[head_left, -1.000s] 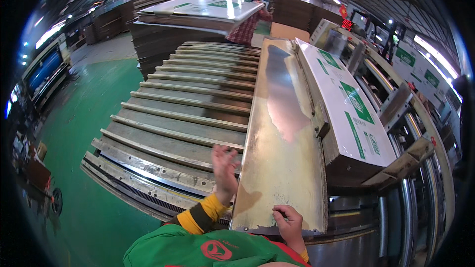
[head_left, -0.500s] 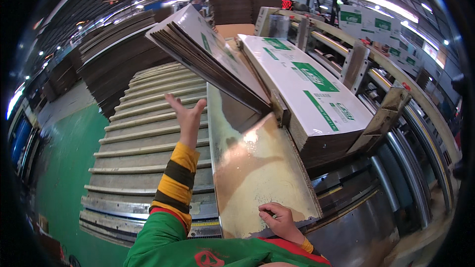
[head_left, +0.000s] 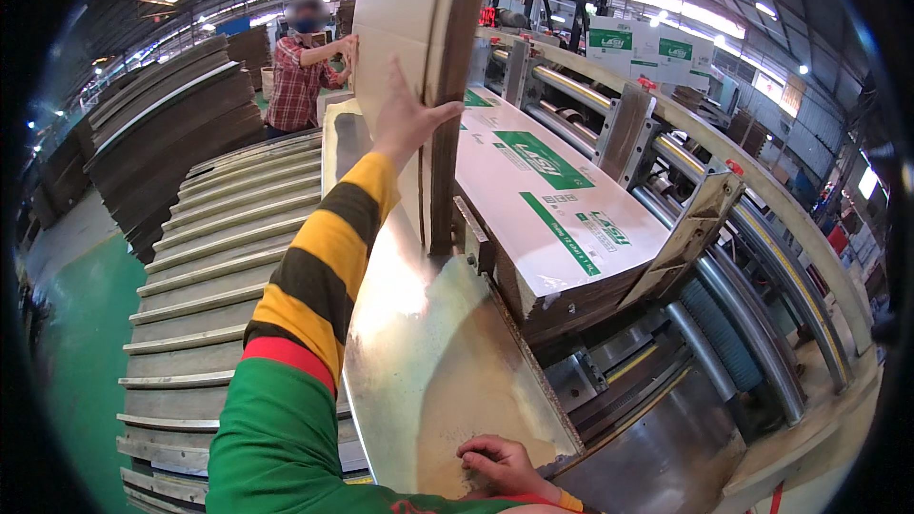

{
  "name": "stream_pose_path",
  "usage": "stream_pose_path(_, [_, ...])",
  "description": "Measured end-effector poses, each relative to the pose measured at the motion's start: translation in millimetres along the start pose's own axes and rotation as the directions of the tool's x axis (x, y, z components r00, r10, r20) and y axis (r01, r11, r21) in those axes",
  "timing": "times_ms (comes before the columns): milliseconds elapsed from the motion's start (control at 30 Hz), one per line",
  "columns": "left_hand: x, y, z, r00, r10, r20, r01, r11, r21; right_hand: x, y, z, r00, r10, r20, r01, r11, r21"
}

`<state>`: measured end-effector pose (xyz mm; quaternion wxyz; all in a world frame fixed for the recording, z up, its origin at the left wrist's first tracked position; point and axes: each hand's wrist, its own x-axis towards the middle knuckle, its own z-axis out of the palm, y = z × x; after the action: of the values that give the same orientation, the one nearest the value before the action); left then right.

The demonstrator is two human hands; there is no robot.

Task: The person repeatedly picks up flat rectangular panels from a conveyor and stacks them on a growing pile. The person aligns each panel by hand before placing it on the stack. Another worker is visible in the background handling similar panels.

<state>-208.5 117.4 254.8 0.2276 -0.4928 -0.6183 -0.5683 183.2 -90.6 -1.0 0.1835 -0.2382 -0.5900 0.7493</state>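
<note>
Cardboard sheets (head_left: 440, 48) stand on edge, bundled, along the right edge of the metal worktop (head_left: 476, 333). The left hand (head_left: 404, 116) presses their left face, fingers spread, thumb across the near end. The right hand (head_left: 505, 466) lies curled by the near edge; whether it pinches anything, I cannot tell. A co-worker's hand (head_left: 347, 48) is at the far end.

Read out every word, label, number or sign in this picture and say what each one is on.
I won't copy printed wording, so here is where it stands.
White printed stack: large white lettering on green; some finer print is too small to read.
White sheets at the back: white lettering on green panels.
Red lit sign: too blurred to read.
Green shirt: red mark, cut off, unreadable.
Upright cardboard bundle: none visible.
</note>
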Motion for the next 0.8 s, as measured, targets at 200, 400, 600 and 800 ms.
stream_pose_path(200, [2, 22, 74, 0.976, -0.087, 0.201, 0.054, 0.985, 0.165, -2, -1, -3, 0.996, -0.078, 0.036, 0.080, 0.994, -0.069])
stream_pose_path(400, [-14, 23, 104, 0.983, 0.137, -0.121, -0.095, 0.948, 0.303, 3, 3, -3, 0.977, -0.203, 0.060, 0.211, 0.964, -0.161])
stream_pose_path(600, [-8, 12, 85, 0.952, 0.291, -0.091, -0.217, 0.857, 0.468, -3, -7, -4, 0.973, -0.229, 0.033, 0.231, 0.956, -0.179])
stream_pose_path(800, [4, 3, 60, 0.973, 0.228, -0.021, -0.168, 0.773, 0.611, -3, -13, -7, 0.948, -0.318, 0.003, 0.313, 0.934, -0.171])
